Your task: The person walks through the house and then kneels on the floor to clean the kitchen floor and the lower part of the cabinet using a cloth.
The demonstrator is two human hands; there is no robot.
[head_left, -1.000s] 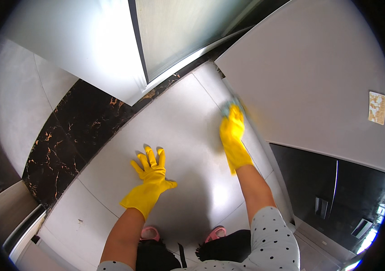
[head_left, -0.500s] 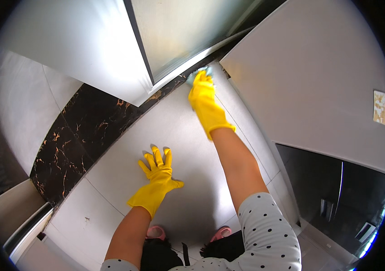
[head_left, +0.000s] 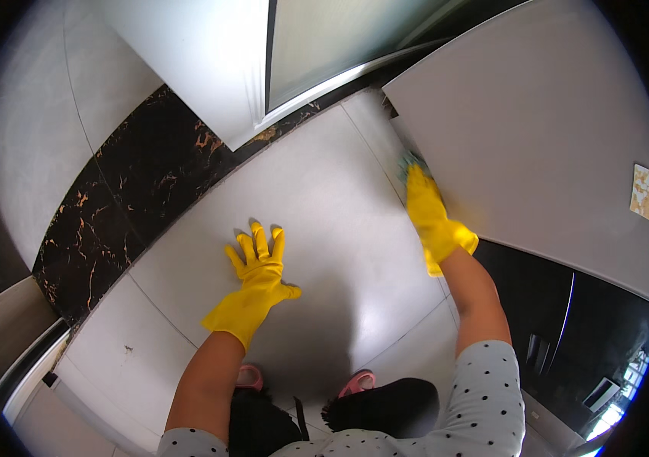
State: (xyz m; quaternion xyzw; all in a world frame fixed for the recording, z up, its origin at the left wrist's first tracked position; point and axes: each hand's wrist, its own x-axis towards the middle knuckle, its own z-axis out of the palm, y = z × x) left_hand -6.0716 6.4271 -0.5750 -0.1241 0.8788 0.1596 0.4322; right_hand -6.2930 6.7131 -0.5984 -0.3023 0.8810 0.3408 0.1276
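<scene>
Both my hands wear yellow rubber gloves. My left hand point(head_left: 258, 278) lies flat on the pale floor tiles point(head_left: 339, 221) with its fingers spread, holding nothing. Off to the right, my right hand point(head_left: 429, 211) presses a bluish-green cloth point(head_left: 410, 164) against the floor, close to the base of a light grey cabinet point(head_left: 530, 137). The glove covers most of the cloth, and only a crumpled edge shows beyond the fingertips, slightly blurred.
A dark marble threshold strip point(head_left: 118, 186) crosses at the left, beside a white door frame point(head_left: 187, 68) and a frosted glass panel point(head_left: 324, 57). Glossy black cabinet fronts point(head_left: 599, 327) stand at the lower right. Pink slippers point(head_left: 357, 383) show below me.
My right hand has swept the cloth rightward and nearer, from beside the threshold to the cabinet base. My left hand stays planted on the floor. The view has shifted slightly.
</scene>
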